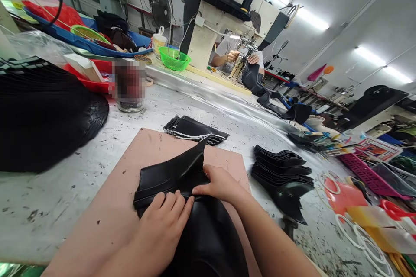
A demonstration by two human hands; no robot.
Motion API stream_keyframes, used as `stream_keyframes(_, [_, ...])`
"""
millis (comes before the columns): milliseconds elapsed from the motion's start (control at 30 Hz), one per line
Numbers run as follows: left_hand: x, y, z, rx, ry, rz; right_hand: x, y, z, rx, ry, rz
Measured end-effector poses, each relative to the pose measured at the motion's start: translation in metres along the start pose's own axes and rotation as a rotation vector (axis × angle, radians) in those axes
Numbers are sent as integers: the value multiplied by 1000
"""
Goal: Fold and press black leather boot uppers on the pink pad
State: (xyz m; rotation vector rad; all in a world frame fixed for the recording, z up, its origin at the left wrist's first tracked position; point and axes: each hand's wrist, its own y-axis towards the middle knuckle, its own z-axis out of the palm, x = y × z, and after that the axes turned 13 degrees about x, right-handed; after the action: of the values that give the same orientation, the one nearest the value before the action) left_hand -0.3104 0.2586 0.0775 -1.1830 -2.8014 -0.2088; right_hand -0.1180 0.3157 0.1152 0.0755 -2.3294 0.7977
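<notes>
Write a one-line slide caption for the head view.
Left hand and right hand press a folded black piece on a pink board, stacks of black cut pieces nearby, a co-worker sewing behind.

Head camera, looking forward-down (close) over worktable [58, 207].

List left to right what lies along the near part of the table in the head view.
Large black layered pile → folded black leather piece → stack of curved black cut pieces → magenta plastic lattice basket
</notes>
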Motion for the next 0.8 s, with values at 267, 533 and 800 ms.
stream_keyframes(267, [-3, -3, 3, -57, 4, -29, -4, -16, 0, 228, 271, -56])
stream_keyframes(533, [-4, -3, 5, 18, -15, -44, 4, -15, 7, 78, 161, -122])
stream_keyframes(800, [-5, 2, 1, 3, -30, 53, -1, -14, 15, -30, -6, -100])
